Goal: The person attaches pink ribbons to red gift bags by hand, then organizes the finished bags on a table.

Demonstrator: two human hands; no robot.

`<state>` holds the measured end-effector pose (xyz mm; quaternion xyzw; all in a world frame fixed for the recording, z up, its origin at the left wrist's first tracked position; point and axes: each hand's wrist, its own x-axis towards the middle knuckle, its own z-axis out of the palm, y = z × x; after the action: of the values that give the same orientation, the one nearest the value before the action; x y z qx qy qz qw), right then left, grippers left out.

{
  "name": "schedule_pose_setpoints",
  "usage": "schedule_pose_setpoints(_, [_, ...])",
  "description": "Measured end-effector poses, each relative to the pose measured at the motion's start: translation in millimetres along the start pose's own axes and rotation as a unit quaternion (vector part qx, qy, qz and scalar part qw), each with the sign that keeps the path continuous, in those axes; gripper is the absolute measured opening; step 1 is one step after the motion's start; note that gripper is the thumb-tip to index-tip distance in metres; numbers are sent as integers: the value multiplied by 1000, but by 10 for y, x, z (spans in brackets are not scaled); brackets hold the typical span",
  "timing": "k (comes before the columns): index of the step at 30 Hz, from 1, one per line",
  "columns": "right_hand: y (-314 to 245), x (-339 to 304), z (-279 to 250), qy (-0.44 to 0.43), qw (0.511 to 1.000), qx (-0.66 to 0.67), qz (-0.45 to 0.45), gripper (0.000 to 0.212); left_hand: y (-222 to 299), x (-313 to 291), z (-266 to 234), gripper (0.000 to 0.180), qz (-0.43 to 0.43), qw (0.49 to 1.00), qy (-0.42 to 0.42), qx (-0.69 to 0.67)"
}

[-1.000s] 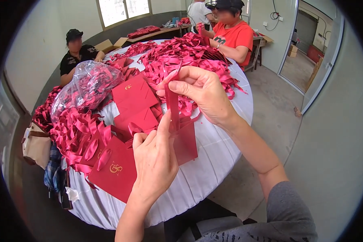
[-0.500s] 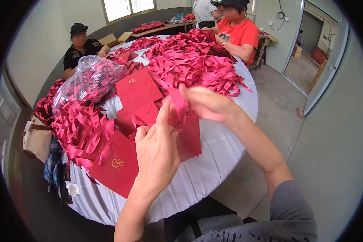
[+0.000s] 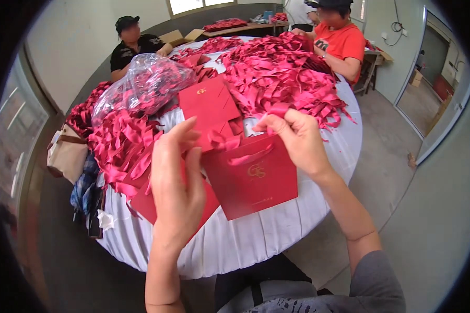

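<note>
A red paper gift bag point(image 3: 266, 192) with a gold emblem and a pink ribbon handle point(image 3: 251, 156) stands upright before me on the round table. Above its right top corner, my right hand point(image 3: 300, 140) is closed, pinching a loop of red ribbon point(image 3: 280, 109) between thumb and fingers. To the bag's left is my left hand point(image 3: 173, 188), fingers apart, with nothing seen in it. Beneath and behind that hand lies another red bag point(image 3: 209, 206), partly hidden. Farther back, flat red bags point(image 3: 206, 107) lie in a stack.
Heaps of ribbon-handled bags point(image 3: 287, 78) cover the white tablecloth point(image 3: 277, 221). A clear plastic sack point(image 3: 146, 83) sits at the left. Two people point(image 3: 344, 47) work across the table; another stands behind. A cream bag point(image 3: 68, 154) and a folded umbrella point(image 3: 84, 182) hang at the left edge.
My hands have moved apart: the left away to the left, opening, the right closing on ribbon. The bag's front now shows upright between them. The view has shifted left.
</note>
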<state>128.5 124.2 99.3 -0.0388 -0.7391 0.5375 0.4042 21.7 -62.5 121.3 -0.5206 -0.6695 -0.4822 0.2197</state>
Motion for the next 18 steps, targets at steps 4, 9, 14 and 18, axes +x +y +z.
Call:
schedule_pose_setpoints(4, [195, -14, -21, -16, 998, 47, 50, 20, -90, -193, -97, 24, -214, 966, -122, -72])
schedule_pose_setpoints(9, [330, -105, 17, -37, 992, 64, 104, 20, -157, -260, 98, 35, -427, 836, -208, -277])
schedule_pose_setpoints(14, [439, -190, -110, -84, 988, 39, 120, 21, -264, -316, 306, 25, -498, 692, -207, -480])
schedule_pose_setpoints(18, [399, -171, -119, -5, 940, -338, 41, 26, -387, -492, 472, 25, -486, 700, -200, -483])
